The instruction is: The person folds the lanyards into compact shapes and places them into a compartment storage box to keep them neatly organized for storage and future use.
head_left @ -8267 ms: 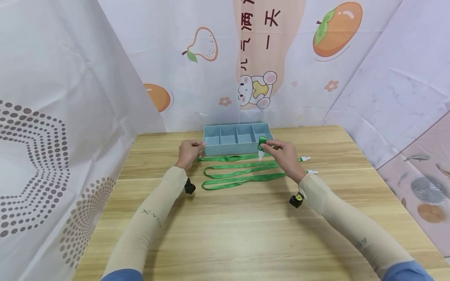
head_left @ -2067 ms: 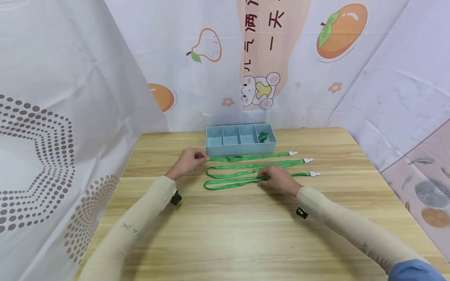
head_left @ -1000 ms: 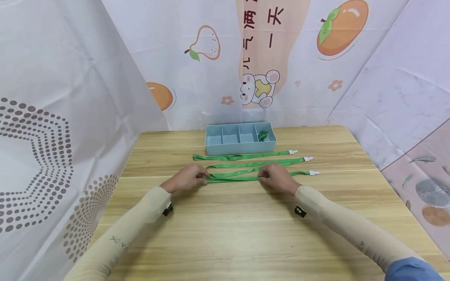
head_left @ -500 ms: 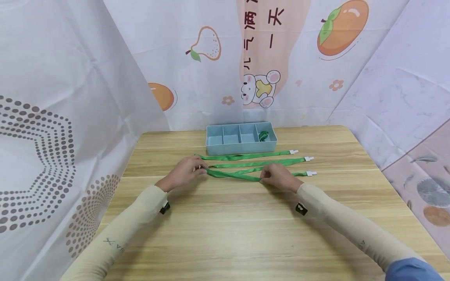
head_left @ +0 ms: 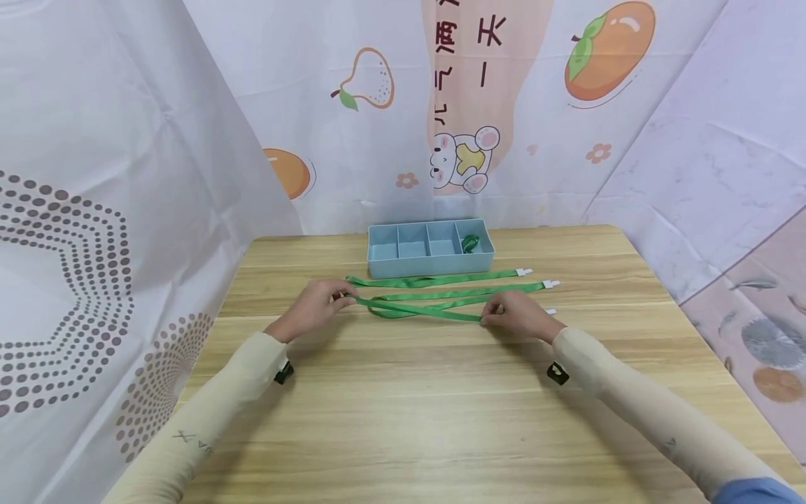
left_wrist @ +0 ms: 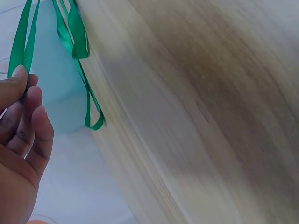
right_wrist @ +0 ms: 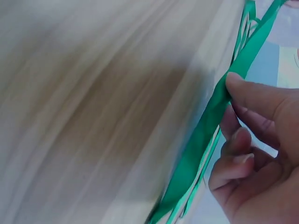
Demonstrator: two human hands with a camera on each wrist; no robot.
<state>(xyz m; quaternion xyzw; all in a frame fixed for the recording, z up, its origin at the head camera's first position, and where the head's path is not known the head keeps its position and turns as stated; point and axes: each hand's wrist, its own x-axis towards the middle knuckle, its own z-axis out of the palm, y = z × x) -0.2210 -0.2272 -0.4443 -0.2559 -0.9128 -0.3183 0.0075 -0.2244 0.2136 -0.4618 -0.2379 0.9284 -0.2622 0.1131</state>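
A green lanyard (head_left: 441, 314) is stretched between my hands over the front of the table. My left hand (head_left: 311, 308) pinches its looped left end; in the left wrist view, two strands of the strap (left_wrist: 18, 44) run up from thumb and fingertips. Farther right, my right hand (head_left: 521, 313) pinches the strap between thumb and index finger, with the flat band (right_wrist: 198, 149) passing through the grip in the right wrist view. This hand mostly hides the lanyard's white clip (head_left: 551, 311). Just behind lie two more green lanyards, the middle one (head_left: 525, 288) and the far one (head_left: 441, 281).
At the back of the wooden table (head_left: 403, 420) stands a light blue box (head_left: 430, 267) with several compartments. A coiled green lanyard (head_left: 470, 243) sits in its rightmost compartment. A printed cloth (head_left: 283, 84) hangs behind and beside the table.
Earlier a coiled lanyard went from my right hand into the box's right compartment. Since then both hands have gripped the nearest lanyard, raised its left end and drawn apart, pulling the strap straighter.
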